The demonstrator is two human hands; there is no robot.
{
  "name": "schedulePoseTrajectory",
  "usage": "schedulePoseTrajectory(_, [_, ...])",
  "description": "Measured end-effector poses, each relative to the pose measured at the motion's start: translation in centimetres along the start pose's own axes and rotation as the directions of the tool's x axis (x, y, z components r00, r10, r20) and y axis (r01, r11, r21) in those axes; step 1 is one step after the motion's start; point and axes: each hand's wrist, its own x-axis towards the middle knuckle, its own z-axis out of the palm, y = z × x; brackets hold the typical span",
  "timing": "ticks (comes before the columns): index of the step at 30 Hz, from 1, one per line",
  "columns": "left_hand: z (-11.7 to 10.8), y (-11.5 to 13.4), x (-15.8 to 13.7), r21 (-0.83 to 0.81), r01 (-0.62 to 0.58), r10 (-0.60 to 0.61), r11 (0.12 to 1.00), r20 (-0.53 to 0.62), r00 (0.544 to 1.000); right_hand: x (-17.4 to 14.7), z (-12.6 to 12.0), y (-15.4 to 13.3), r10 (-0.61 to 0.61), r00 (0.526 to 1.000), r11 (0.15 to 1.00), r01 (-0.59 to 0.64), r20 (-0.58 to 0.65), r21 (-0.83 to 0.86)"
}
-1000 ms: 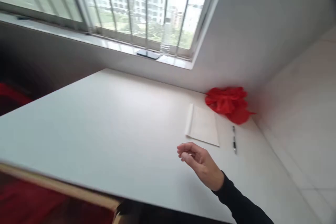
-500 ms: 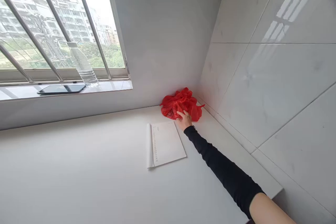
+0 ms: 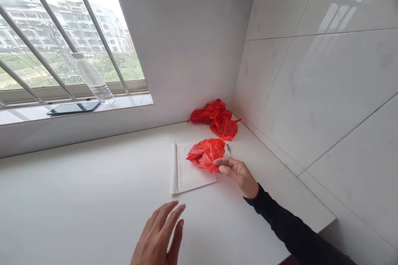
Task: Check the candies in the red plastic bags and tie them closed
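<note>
With twelve o'clock at the top of the head view, the person's right hand (image 3: 239, 174) reaches in from the four o'clock side in a black sleeve (image 3: 280, 219). Its thumb and fingers are drawn to a narrow pinch on a thin, crumpled red bag (image 3: 205, 153). The bag lies at ten o'clock from that hand, and the pinch takes it at its own four o'clock edge, so that most of the bag spreads out beyond the fingertips. It covers part of a notepad (image 3: 194, 181) from view; whether it touches the page cannot be told.

The left hand (image 3: 157, 234) is at eight o'clock from the right, near the bottom of the view, its fingers loosely parted and its thumb apart from them. The notepad is at one o'clock from it, just beyond the fingertips, on the white table (image 3: 87, 203).

At eleven o'clock from the right hand, a heap of red plastic (image 3: 217, 118) lies by the wall corner. At ten o'clock, well apart, a clear bottle (image 3: 95, 80) stands on the windowsill (image 3: 137, 101), with a dark flat device (image 3: 74, 108) at its eight o'clock.
</note>
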Motion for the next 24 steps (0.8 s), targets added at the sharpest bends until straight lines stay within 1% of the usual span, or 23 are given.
schedulePoseTrajectory(3, [0.9,2.0,1.9,-0.092,0.08,-0.076,0.993,0.043,0.996,-5.5,-1.0,1.2,0.133,0.99,0.989,-0.136,0.054,0.056])
schedulePoseTrajectory(5, [1.5,2.8,2.4,-0.124,0.084,-0.076,0.989,0.069,0.995,-7.6,-1.4,1.9,0.211,0.977,0.976,-0.213,0.044,0.049])
schedulePoseTrajectory(8, [2.9,3.7,2.1,-0.116,-0.008,0.022,0.993,0.122,0.992,-8.8,-1.3,2.5,0.289,0.957,0.955,-0.288,-0.005,-0.07])
schedulePoseTrajectory(10, [4.0,4.1,1.3,-0.08,-0.077,0.09,0.994,0.171,0.981,-8.8,-0.9,2.5,0.301,0.954,0.94,-0.295,0.008,-0.173])
schedulePoseTrajectory(12, [4.6,4.4,0.1,-0.032,-0.107,0.111,0.994,0.2,0.974,-8.8,-0.3,2.2,0.292,0.956,0.924,-0.275,0.024,-0.266])
schedulePoseTrajectory(14, [4.4,4.8,-1.2,-0.006,-0.093,0.092,0.996,0.183,0.979,-8.8,0.2,1.6,0.265,0.963,0.914,-0.238,0.04,-0.327])
schedulePoseTrajectory(16, [3.3,5.3,-2.5,-0.048,-0.063,0.07,0.997,0.176,0.982,-8.9,0.6,0.5,0.195,0.976,0.92,-0.149,0.094,-0.362])
schedulePoseTrajectory(18, [1.8,5.9,-3.2,-0.15,-0.012,0.044,0.989,0.216,0.975,-9.0,0.9,-0.6,0.096,0.977,0.918,-0.013,0.191,-0.395])
schedulePoseTrajectory(20, [0.5,6.5,-3.2,-0.24,0.099,-0.041,0.966,0.233,0.972,-9.0,1.0,-1.5,0.011,0.966,0.903,0.101,0.258,-0.417])
schedulePoseTrajectory(21, [0.1,6.7,-2.9,-0.256,0.165,-0.112,0.953,0.21,0.971,-9.0,1.2,-1.7,-0.009,0.963,0.897,0.127,0.27,-0.423])
schedulePoseTrajectory(23, [0.0,6.9,-2.1,-0.24,0.271,-0.247,0.932,0.128,0.961,-9.0,1.5,-2.0,-0.017,0.966,0.894,0.13,0.259,-0.428])
schedulePoseTrajectory(24, [0.1,6.9,-1.7,-0.225,0.293,-0.277,0.929,0.098,0.956,-9.1,1.7,-2.0,-0.011,0.967,0.893,0.124,0.254,-0.433])
